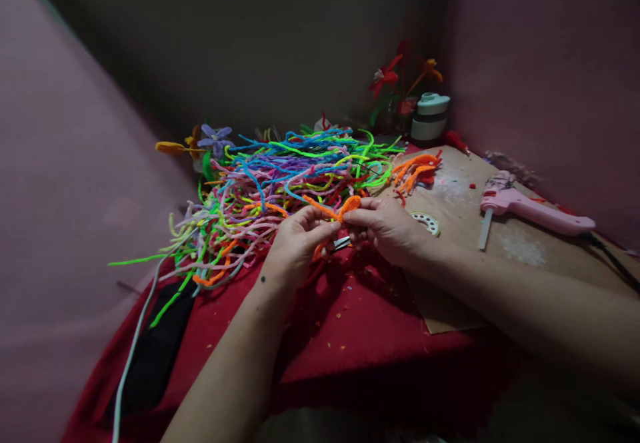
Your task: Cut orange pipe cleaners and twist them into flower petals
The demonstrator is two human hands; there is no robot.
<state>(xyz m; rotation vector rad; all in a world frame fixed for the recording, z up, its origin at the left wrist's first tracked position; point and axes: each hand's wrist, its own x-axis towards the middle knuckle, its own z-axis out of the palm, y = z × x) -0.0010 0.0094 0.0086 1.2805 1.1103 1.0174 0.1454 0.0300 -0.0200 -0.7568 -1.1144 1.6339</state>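
Note:
Between my two hands is an orange pipe cleaner (pixel 351 206), bent into a loop on its right side. My left hand (pixel 299 235) pinches its left part with thumb and fingertips. My right hand (pixel 384 226) grips the loop's lower end, close to my left fingertips. Just under the fingers shows a short metal piece, like scissor blades (pixel 342 243); whether a hand holds it I cannot tell. Right behind my hands lies a large tangled pile of colourful pipe cleaners (pixel 295 166).
A pink glue gun (pixel 537 210) rests on a brown cardboard sheet (pixel 463 283), near a bundle of orange pieces (pixel 415 171). A white-green container (pixel 430 116) and red flowers (pixel 385 78) stand behind. A dark flat object (pixel 155 356) and white cable (pixel 131 356) lie left on the red cloth (pixel 345 343).

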